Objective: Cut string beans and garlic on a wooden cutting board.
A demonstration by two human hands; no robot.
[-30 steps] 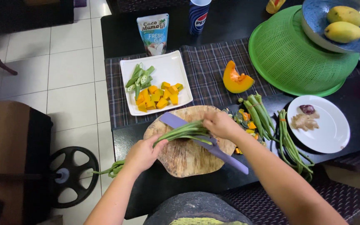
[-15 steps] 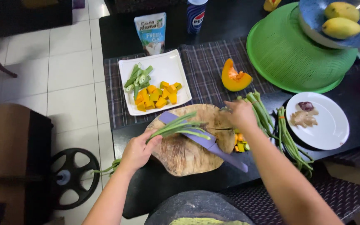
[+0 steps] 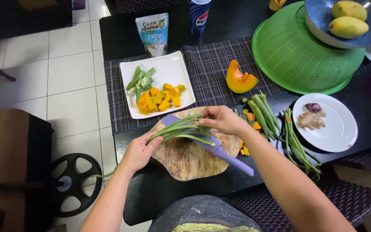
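Observation:
My left hand (image 3: pixel 137 151) grips a bunch of long green beans (image 3: pixel 180 129) at the left edge of a round wooden cutting board (image 3: pixel 189 159). The beans' far ends lie across the board, and their tails hang off the table by my left wrist. My right hand (image 3: pixel 224 119) pinches the tips of that same bunch near the board's top. A purple knife (image 3: pixel 226 154) lies diagonally on the board under the beans, with no hand on it.
A white square plate (image 3: pixel 172 71) holds cut okra and orange squash cubes. A squash wedge (image 3: pixel 239 79), more long beans (image 3: pixel 297 144), okra pods (image 3: pixel 262 112), a round white plate (image 3: pixel 338 129), a green colander (image 3: pixel 297 51), a bowl of mangoes (image 3: pixel 344 21), a pouch and a can stand around.
My right hand went right to the scrap pile beside the board, then came back to the bean tips. My left hand kept its grip on the bunch.

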